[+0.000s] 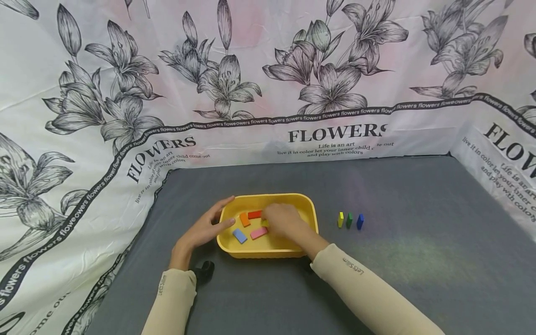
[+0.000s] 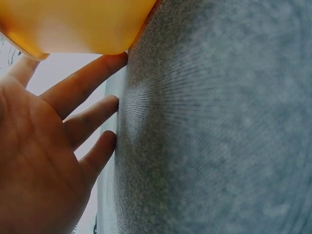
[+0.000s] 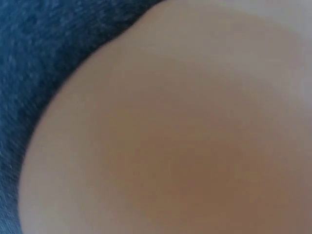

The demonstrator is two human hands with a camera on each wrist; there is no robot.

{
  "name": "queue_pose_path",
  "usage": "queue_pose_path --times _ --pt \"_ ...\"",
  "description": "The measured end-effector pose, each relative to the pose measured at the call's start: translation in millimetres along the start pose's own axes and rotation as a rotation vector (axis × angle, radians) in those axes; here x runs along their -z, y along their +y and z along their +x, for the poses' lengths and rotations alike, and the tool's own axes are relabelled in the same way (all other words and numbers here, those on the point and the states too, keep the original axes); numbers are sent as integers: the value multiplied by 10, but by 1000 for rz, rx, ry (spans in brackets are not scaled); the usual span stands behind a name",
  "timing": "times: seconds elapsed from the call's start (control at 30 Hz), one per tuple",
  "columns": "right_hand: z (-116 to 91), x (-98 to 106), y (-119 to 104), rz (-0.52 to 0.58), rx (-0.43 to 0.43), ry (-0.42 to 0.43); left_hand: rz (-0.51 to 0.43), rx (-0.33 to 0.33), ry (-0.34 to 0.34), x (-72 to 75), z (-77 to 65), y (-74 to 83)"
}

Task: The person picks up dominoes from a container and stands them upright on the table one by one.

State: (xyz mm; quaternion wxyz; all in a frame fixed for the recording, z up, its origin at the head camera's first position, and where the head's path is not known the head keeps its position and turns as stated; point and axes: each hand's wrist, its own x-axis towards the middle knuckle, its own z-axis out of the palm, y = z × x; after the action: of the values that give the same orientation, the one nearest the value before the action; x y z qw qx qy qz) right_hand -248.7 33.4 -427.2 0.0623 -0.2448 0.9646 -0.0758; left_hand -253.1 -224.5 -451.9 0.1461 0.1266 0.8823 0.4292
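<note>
Yellow plastic bin (image 1: 264, 255) sits on the grey tabletop (image 1: 402, 200), closer to its left edge than its right, well short of the far edge. Inside, clear of the hands: orange block (image 1: 244, 219), red block (image 1: 254, 214), light blue block (image 1: 240, 236), pink block (image 1: 258, 233). Yellow block (image 1: 341, 219), green block (image 1: 349, 220) and dark blue block (image 1: 360, 221) stand upright in a row right of the bin, well in from the far right corner.

Left hand (image 1: 206, 228) is at the bin's left end: thumb over the rim, other fingers extended and spread outside, no block in it. Right hand (image 1: 285, 220) reaches down inside; fingers hidden, so can't tell how closed or whether it has a block. A bit of yellow shows at its fingertips. Right wrist cam is just skin.

Risks, my read:
- Left hold looks light. A hard push from the right hand could skid the bin toward the left edge.
- Red and pink lie close to the right fingers; a sloppy pinch could shove either, or catch two.
- Uprights have small footprints and close spacing. A low swing right could clip yellow and knock green, then dark blue.
</note>
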Motion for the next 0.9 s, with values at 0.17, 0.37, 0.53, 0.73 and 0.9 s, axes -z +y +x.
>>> queue_pose_path --times 0.17,0.37,0.53,0.73,0.9 --pt "-36 26 -2 -60 -3 5 5 -5 0 -7 6 -2" --pt "-92 40 52 13 16 58 3 -13 -4 -4 -1 -5" --pt "-165 50 175 129 39 123 -1 -14 -9 -9 -5 5" --pt "-265 118 340 201 115 200 6 0 -1 -10 -18 23" --pt "-407 188 469 281 127 286 19 3 0 -8 -10 9"
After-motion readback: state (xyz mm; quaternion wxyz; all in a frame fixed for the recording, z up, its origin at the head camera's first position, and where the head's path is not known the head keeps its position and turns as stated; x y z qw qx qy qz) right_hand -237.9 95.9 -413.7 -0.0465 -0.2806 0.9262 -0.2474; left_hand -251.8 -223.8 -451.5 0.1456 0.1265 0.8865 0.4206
